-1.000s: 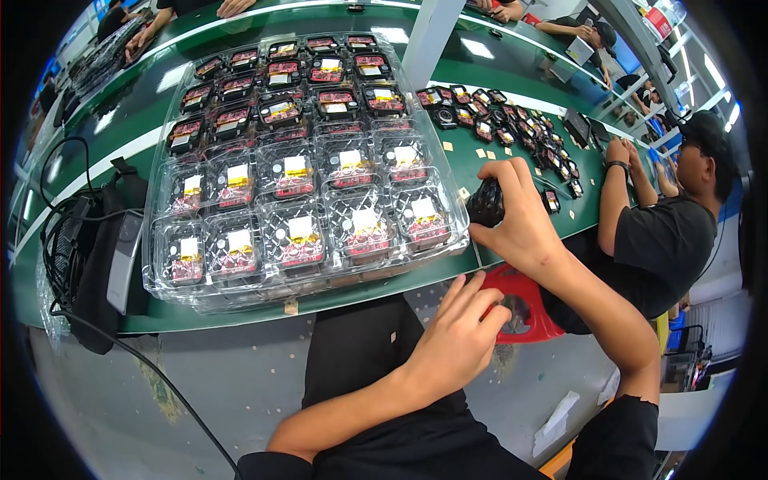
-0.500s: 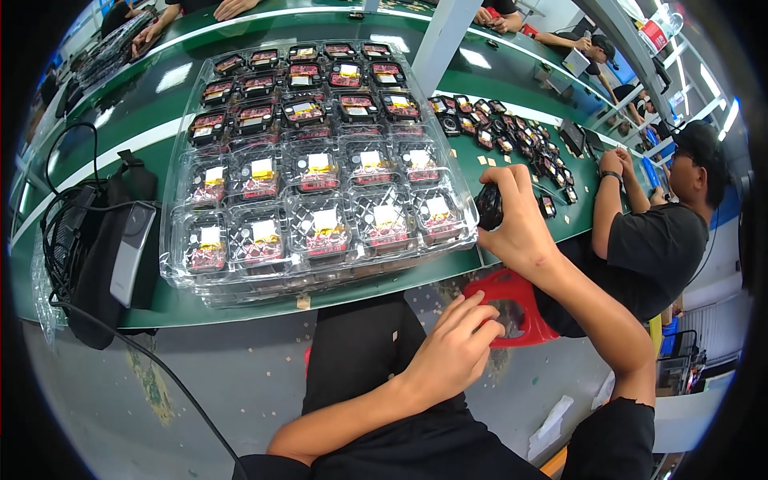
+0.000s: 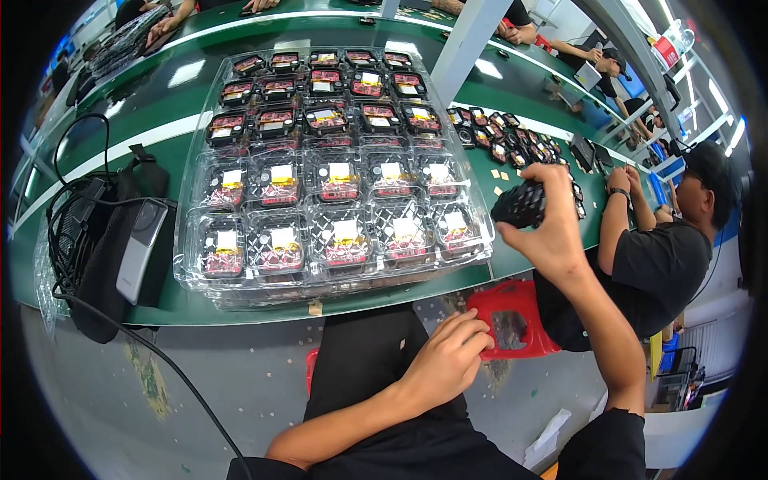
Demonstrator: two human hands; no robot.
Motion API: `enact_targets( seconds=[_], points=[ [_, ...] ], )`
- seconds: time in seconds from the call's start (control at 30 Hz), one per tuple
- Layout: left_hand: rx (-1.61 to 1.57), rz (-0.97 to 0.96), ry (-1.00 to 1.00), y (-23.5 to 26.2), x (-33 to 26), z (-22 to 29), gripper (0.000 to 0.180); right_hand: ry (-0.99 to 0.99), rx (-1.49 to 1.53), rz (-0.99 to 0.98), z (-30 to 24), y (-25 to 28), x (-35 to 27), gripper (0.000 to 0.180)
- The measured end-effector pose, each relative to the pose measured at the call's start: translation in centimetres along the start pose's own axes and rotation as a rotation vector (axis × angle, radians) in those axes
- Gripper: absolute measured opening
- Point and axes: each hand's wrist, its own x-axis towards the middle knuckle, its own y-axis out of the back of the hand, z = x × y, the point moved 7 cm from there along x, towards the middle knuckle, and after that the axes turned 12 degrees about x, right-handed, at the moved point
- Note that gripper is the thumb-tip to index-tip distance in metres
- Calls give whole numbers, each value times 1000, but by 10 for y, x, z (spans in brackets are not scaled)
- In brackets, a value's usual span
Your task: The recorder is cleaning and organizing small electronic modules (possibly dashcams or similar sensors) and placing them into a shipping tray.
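My right hand [image 3: 552,228] grips a black object [image 3: 520,205] with a ridged, bumpy face between thumb and fingers. It is held above the green table, just off the right edge of a clear plastic tray [image 3: 186,268]. Rows of small black-framed devices [image 3: 344,236] with red and yellow faces and white labels fill the tray's pockets, and more trays seem stacked beneath. Over my lap, below the table edge, my left hand [image 3: 448,352] has its fingers curled together. Its palm is turned away, so anything inside is hidden.
Many loose black devices [image 3: 500,136] lie on the table beyond my right hand. At the left are a black bag [image 3: 104,264], coiled cables and a silver power bank [image 3: 142,248]. A red stool [image 3: 520,300] and a seated co-worker [image 3: 656,240] are at the right. A metal post [image 3: 464,52] rises behind the tray.
My right hand has moved a little right with the black object, which now shows more of its bumpy face. My left hand's fingers have drawn closer together. The whole view has shifted slightly.
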Motion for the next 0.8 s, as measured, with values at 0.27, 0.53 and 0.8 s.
enact_targets(
  seconds=[0.27, 0.53, 0.8],
  points=[
    [-23, -26, 41, -28, -14, -28, 24, 238, 215, 30, -58, 31, 63, 69],
    [-44, -81, 154, -39, -30, -59, 23, 419, 243, -272, -89, -11, 92, 67],
    [-89, -47, 142, -38, -32, -67, 23, 472, 279, -380, -99, -20, 100, 67]
  ],
)
